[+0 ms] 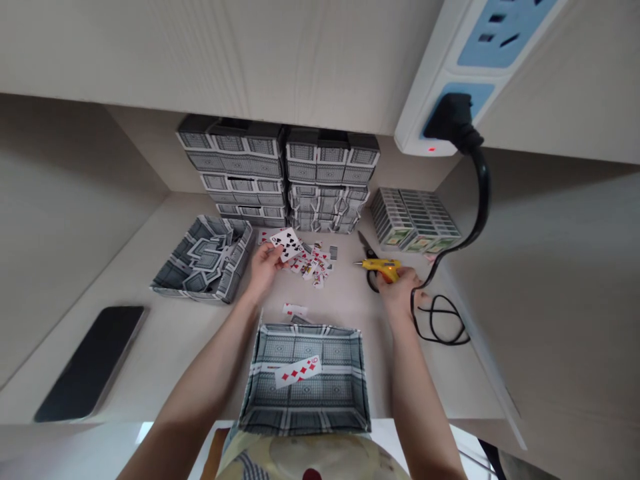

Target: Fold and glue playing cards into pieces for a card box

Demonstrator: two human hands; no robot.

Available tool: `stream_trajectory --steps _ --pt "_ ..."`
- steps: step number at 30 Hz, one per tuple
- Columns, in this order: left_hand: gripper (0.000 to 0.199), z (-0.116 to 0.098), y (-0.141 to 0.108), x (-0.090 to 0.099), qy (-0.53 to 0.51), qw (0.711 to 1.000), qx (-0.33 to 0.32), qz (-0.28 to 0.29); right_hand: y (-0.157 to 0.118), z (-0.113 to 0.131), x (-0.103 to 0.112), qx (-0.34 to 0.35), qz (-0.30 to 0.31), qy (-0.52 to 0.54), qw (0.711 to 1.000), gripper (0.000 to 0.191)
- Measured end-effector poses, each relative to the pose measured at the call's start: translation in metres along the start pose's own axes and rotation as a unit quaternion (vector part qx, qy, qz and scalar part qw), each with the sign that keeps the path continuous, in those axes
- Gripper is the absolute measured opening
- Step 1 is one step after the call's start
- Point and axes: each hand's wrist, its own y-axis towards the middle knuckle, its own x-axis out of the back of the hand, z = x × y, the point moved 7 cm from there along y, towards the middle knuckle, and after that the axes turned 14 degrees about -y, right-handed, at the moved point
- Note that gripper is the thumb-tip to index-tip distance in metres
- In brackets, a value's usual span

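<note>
My left hand (266,265) pinches a playing card (287,244), a spade with its face up. Below and beside that card lies a pile of cut card pieces (314,265). My right hand (400,293) is closed around the yellow glue gun (384,266), whose nozzle points left. Black-handled scissors (370,252) lie partly under the glue gun. Close to my body stands an open box made of playing cards (345,370), with a cut strip of a diamond card (298,372) inside it.
At the left, a card-made tray (161,283) holds folded card pieces; a black phone (93,363) lies nearer. Stacked card boxes (285,173) and card decks (413,220) line the back. A black cable (483,200) hangs from the power strip (440,80) at the right.
</note>
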Motion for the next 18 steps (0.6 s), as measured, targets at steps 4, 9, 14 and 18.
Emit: stream_trajectory --steps 4,9,14,18 --pt "0.033 0.001 0.001 0.002 -0.005 1.0 0.0 -0.005 -0.001 0.004 0.015 -0.002 -0.06 0.009 0.998 0.053" --pt "0.032 0.002 0.003 0.002 0.008 1.0 -0.011 0.003 -0.014 0.036 0.021 0.135 -0.038 0.143 0.98 0.03" --pt "0.036 0.003 0.003 0.002 0.02 1.0 -0.019 0.012 -0.058 0.1 0.005 0.384 0.152 0.295 0.862 0.021" --pt "0.038 0.005 0.004 0.003 0.029 0.999 -0.022 0.012 -0.072 0.121 -0.012 0.406 0.192 0.257 0.856 0.034"
